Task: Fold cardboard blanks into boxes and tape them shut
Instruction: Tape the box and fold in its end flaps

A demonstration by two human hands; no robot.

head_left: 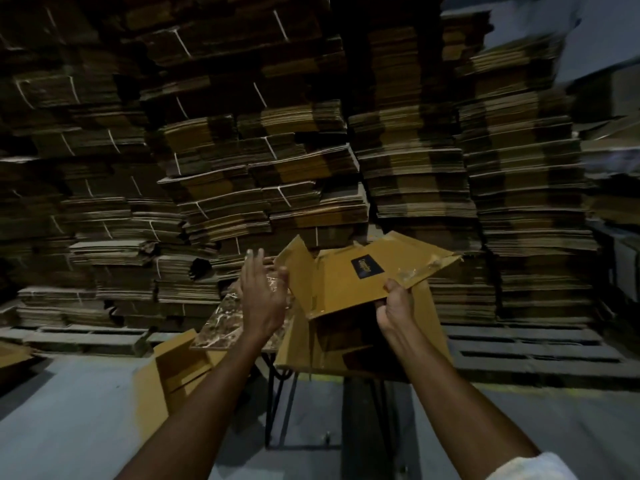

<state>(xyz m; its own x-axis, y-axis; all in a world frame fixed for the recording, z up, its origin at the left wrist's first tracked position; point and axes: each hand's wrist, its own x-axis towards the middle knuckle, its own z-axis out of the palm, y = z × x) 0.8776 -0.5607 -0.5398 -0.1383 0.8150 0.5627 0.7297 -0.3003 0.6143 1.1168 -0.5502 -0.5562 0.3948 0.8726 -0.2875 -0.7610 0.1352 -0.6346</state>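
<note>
A yellow-brown cardboard box (343,285) with a dark printed label is held up in the air, tilted, its flaps spread open and a strip of clear tape along its right flap. My right hand (394,306) grips its lower right edge from below. My left hand (259,289) is raised just left of the box with its fingers spread and relaxed, holding nothing; whether it touches the left flap is unclear. Beneath the box, more cardboard (301,348) lies on a small marble-topped table (225,320).
Tall stacks of tied flat cardboard blanks (263,161) fill the whole background on pallets (519,348). An open yellow box (173,372) stands on the grey floor at lower left. The table has thin black metal legs (277,403).
</note>
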